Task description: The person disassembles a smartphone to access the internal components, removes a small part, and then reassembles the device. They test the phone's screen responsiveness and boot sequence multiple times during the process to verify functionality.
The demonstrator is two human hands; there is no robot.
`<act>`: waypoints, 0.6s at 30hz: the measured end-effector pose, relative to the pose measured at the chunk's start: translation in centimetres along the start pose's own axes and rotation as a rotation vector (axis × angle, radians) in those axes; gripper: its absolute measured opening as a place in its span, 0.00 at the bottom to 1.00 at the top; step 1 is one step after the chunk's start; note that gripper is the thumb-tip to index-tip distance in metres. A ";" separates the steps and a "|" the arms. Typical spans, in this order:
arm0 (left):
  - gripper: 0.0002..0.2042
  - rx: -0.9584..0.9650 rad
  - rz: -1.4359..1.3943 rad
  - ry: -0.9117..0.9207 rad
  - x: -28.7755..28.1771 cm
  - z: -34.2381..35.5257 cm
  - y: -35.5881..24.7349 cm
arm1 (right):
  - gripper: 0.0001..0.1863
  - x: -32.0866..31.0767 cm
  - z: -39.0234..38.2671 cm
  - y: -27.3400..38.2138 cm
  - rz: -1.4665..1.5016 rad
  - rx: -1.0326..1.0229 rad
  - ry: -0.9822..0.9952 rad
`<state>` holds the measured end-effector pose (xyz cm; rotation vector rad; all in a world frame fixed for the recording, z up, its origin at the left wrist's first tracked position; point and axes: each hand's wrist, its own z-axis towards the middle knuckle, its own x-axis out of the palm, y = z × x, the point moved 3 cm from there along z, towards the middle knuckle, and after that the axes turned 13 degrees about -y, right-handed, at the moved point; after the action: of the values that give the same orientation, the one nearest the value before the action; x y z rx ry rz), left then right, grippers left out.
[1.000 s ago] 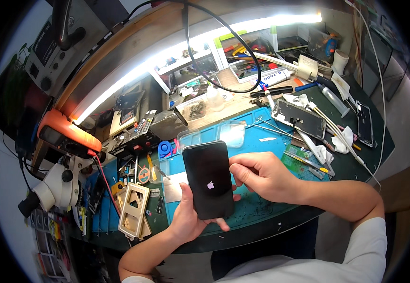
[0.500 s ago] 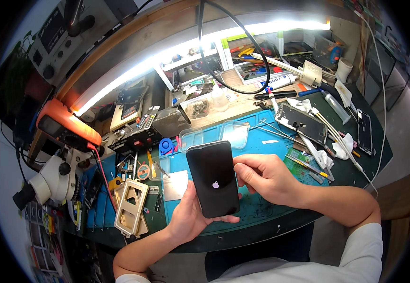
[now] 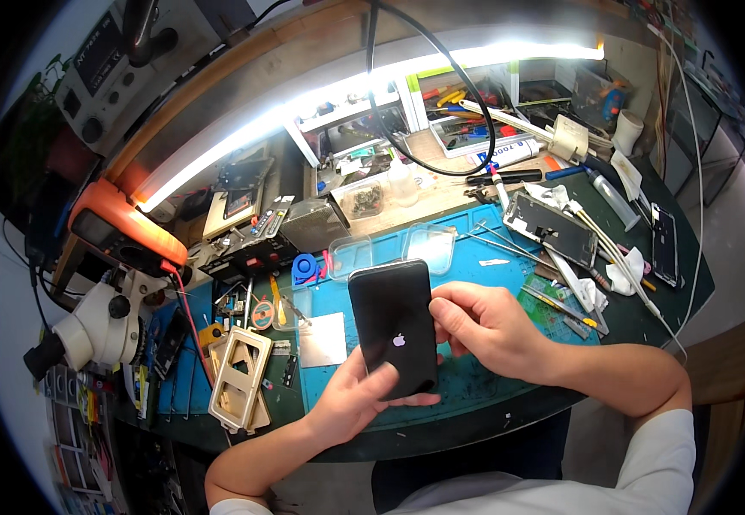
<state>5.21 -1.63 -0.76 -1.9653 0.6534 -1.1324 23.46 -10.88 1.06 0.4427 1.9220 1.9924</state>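
The phone is black with a pale emblem, the mat blue, the multimeter orange, the circuit board green, the sleeve white.

A blue mat lies on the dark green desk, carrying 2 clear plastic trays. An orange multimeter stands at left, near a white microscope. A black cable loops before a lit tube.

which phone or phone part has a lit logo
The black phone in the left hand: its screen shows one; the phone parts at right don't.
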 end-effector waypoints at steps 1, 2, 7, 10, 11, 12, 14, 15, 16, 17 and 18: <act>0.27 0.023 0.057 0.001 0.1 -0.1 -0.1 | 0.15 0.0 0.0 0.0 0.004 0.001 -0.004; 0.27 0.027 0.054 0.003 0.1 -0.1 -0.1 | 0.15 0.1 0.0 0.0 0.008 0.002 -0.008; 0.29 0.040 0.073 0.021 0.5 -0.1 0.1 | 0.19 0.0 -0.3 0.2 0.042 -0.038 -0.075; 0.30 0.099 0.118 0.025 0.7 0.0 0.5 | 0.32 0.2 -0.5 0.7 -0.015 -0.263 -0.220; 0.31 0.139 0.161 0.035 0.9 -0.1 0.5 | 0.36 0.4 -0.6 1.0 -0.032 -0.352 -0.267; 0.31 0.179 0.205 0.046 1.1 -0.1 0.6 | 0.39 0.6 -0.8 1.4 -0.110 -0.367 -0.244; 0.32 0.206 0.279 0.052 1.0 -0.3 0.9 | 0.44 0.9 -1.5 2.4 -0.263 -0.399 -0.200; 0.32 0.204 0.340 0.040 1.0 -0.3 0.9 | 0.47 1.1 -1.6 2.6 -0.304 -0.416 -0.221; 0.32 0.201 0.412 0.025 0.9 -0.3 0.9 | 0.47 1.3 -1.6 2.6 -0.326 -0.450 -0.238; 0.32 0.197 0.484 0.013 0.7 -0.3 1.0 | 0.47 1.4 -1.6 2.6 -0.348 -0.483 -0.255; 0.32 0.191 0.566 -0.002 0.3 -0.4 1.3 | 0.48 1.4 -1.6 2.6 -0.369 -0.517 -0.273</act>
<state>4.92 -2.75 -1.52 -1.4828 0.9829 -0.8044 21.38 -11.76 3.56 0.1889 1.1663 1.9570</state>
